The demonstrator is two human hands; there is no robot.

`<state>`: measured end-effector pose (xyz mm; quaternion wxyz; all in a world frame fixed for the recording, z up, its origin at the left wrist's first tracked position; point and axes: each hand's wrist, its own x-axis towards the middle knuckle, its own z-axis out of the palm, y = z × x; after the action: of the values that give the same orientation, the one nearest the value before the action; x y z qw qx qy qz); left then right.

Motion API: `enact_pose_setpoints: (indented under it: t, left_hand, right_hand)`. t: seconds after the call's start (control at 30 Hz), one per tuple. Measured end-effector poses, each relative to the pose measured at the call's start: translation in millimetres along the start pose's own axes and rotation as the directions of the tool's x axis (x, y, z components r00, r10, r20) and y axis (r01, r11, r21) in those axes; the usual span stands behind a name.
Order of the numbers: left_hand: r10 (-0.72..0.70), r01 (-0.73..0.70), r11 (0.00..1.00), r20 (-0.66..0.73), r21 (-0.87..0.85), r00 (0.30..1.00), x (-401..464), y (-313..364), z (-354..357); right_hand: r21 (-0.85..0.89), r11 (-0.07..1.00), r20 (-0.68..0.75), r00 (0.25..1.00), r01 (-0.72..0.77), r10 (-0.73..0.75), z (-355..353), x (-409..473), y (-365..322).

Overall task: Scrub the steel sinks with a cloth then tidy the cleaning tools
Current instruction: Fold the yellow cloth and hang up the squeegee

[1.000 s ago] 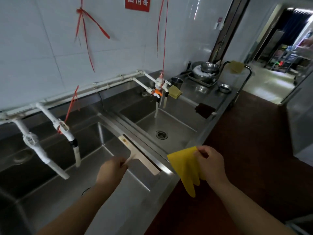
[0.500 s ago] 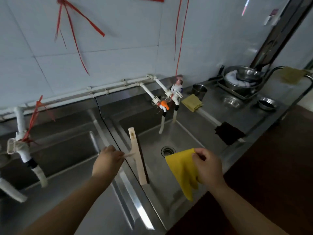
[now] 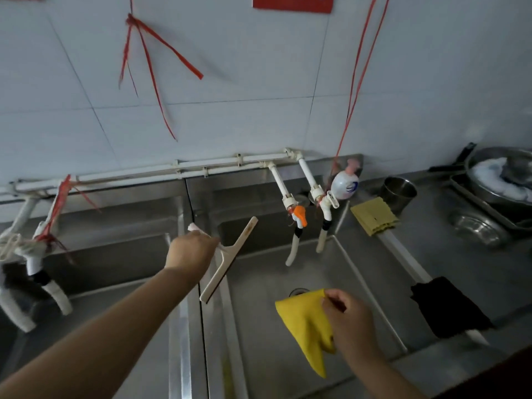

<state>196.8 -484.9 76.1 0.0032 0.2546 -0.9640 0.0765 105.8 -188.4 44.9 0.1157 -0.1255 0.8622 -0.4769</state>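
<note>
While the left hand [image 3: 191, 249] keeps a closed grip on the handle of a pale squeegee [image 3: 229, 259], the tool's long blade slants in the air over the steel divider [image 3: 198, 326] between the two sinks, its upper end toward the wall and its lower end toward the person. The right hand [image 3: 349, 322] pinches a yellow cloth [image 3: 303, 326] at its upper edge, and the cloth hangs in a loose point above the right sink [image 3: 288, 269], near the drain [image 3: 298, 291]. The left sink [image 3: 115, 254] lies under the left forearm. White pipes [image 3: 184, 168] run along the tiled wall, with two taps [image 3: 309, 214] dropping over the right sink, one bearing an orange lever. A white bottle [image 3: 344, 185] hangs just beside these taps. On the counter [image 3: 460, 269] to the right lie a folded yellow cloth [image 3: 374, 216], a steel cup [image 3: 398, 192] just behind it, a small steel bowl [image 3: 478, 227] and a dark cloth [image 3: 447, 308] draped over the sink's edge.
</note>
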Motion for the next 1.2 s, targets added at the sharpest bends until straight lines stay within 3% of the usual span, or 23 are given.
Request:
enact_pose_setpoints:
  t: [0.17,0.3,0.43,0.7,1.07,1.2]
  left_hand:
    - [-0.011,0.013,0.983,0.012,-0.184,1.000,56,6,13]
    - [-0.007,-0.019,0.938,-0.073,-0.345,0.997,106,10,37]
    - [0.021,-0.057,0.957,-0.127,-0.285,0.992,166,10,58]
    - [0.085,-0.096,0.973,-0.062,-0.210,0.994,259,18,95]
    - [0.125,-0.129,0.947,-0.030,-0.295,0.992,283,36,123]
    - [0.121,-0.129,0.943,-0.045,-0.307,0.992,284,37,125]
  right_hand:
    - [-0.024,1.000,0.015,1.000,0.004,-0.003,13,25,3]
    - [-0.033,0.999,-0.017,1.000,-0.007,0.006,28,52,7]
    - [0.004,1.000,-0.066,0.997,-0.030,0.030,47,82,12]
    - [-0.047,0.998,-0.162,0.986,0.035,-0.042,88,114,33]
    - [-0.126,0.982,-0.202,0.966,0.139,-0.162,113,114,33]
    - [-0.082,0.990,-0.186,0.974,0.113,-0.127,114,116,36]
